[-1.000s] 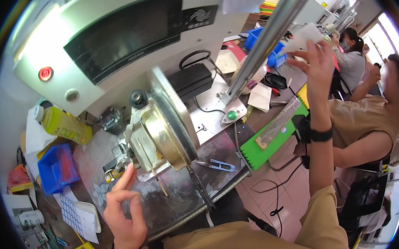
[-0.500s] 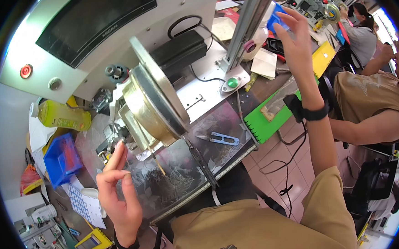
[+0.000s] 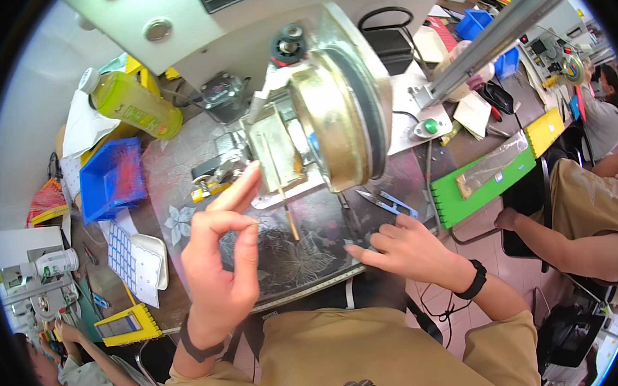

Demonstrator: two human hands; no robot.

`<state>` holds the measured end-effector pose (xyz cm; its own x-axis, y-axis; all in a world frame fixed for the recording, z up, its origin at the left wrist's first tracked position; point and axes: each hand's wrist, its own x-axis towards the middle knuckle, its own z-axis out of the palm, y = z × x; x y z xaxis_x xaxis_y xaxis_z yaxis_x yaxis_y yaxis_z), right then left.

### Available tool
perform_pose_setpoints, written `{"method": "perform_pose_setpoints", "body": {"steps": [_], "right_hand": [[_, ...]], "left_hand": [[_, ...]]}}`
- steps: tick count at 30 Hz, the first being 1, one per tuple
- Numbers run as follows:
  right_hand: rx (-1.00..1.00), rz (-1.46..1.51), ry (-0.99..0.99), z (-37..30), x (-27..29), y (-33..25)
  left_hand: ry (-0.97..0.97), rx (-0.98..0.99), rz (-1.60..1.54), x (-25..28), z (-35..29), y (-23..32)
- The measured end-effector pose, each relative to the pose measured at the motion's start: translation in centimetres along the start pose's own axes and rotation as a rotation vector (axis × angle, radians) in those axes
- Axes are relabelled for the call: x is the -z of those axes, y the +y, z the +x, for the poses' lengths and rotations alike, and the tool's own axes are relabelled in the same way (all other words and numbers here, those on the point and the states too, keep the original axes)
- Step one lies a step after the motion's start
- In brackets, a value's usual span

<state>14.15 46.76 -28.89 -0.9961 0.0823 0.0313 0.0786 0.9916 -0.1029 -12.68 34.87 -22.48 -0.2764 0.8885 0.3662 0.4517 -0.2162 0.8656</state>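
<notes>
My left hand (image 3: 222, 269) is raised in front of the machine, thumb and forefinger pinched together. Whatever lies between those fingertips is too fine to make out. Low over the front table edge, my right hand (image 3: 419, 253) has its thumb stretched out and the other fingers bent. It hovers by the near end of dark tweezers (image 3: 348, 215), partly covering them; contact cannot be told. Blue-handled thread snips (image 3: 393, 203) lie just beyond it. The machine's brass-coloured wheel (image 3: 329, 121) stands behind both hands, and a thin wooden-tipped stick (image 3: 291, 219) points out beside it.
A blue bin (image 3: 100, 184) and a bottle of yellow-green liquid (image 3: 134, 104) stand at left. To the right are a green board (image 3: 458, 194) holding a clear bag, a green button (image 3: 429, 127) and a metal post (image 3: 491, 40). Co-workers sit on both sides.
My right hand has come down from the upper right to the tweezers at the table's front edge. The left hand keeps its pinch. The whole view has shifted, with the machine now further right.
</notes>
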Motion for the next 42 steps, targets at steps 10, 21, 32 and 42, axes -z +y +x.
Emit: {"method": "perform_pose_setpoints", "body": {"steps": [10,21,32,42], "right_hand": [[-0.110,0.570,0.493,1.3,1.4,-0.8],[-0.371,0.448,0.443,6.1,0.1,-0.7],[0.074,0.747,0.812,9.7,6.4,-2.5],[0.004,0.639,0.903,11.1,5.5,-2.8]], "left_hand": [[-0.061,0.020,-0.033,0.3,0.1,-0.5],[-0.093,-0.058,-0.049,0.8,0.1,-1.2],[-0.044,-0.101,0.033,0.5,0.2,-1.4],[-0.091,-0.068,-0.039,0.3,-0.1,-1.5]]}}
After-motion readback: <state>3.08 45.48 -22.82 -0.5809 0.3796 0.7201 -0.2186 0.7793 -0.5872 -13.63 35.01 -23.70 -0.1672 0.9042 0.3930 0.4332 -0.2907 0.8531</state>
